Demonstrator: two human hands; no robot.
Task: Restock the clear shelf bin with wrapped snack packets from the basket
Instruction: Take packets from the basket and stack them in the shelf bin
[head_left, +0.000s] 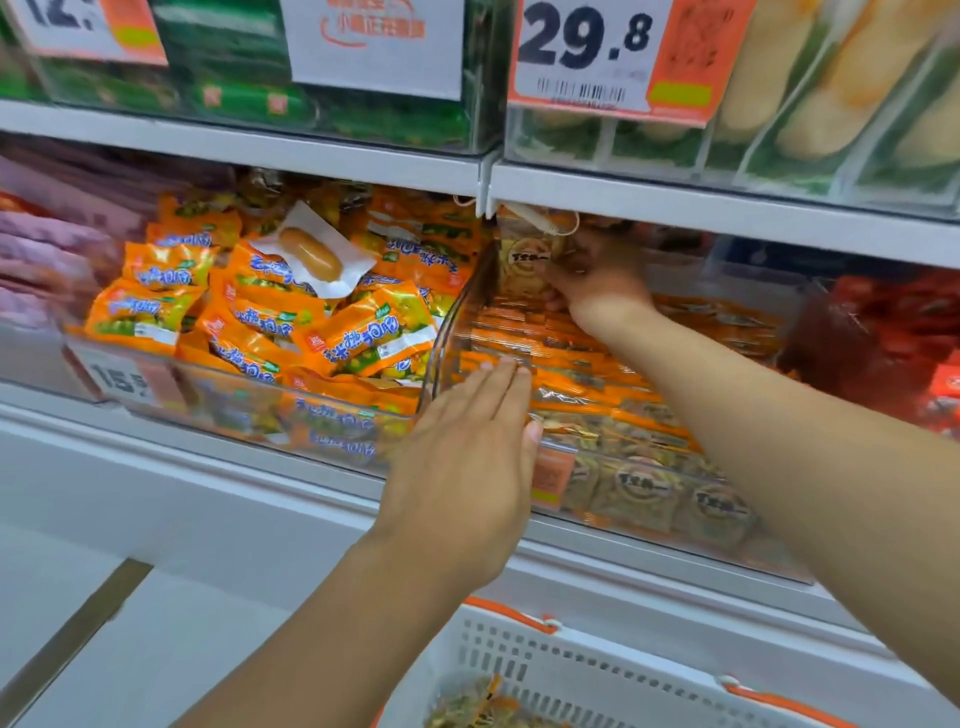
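The clear shelf bin (675, 525) on the middle shelf holds rows of wrapped snack packets (582, 395), orange-edged with a round label. My right hand (597, 283) reaches deep into the bin under the upper shelf and grips a stack of these packets (522, 265) standing upright at the back left. My left hand (467, 452) lies flat with straight fingers against the bin's front left corner. The white basket (519, 665) with orange handles sits below at the bottom, with a few packets (478, 709) visible inside.
A neighbouring clear bin (156, 384) on the left is full of orange corn-sausage packs, with one white sausage pack (311, 254) on top. Red packs (909, 332) fill the bin to the right. Price signs (587, 52) hang from the upper shelf.
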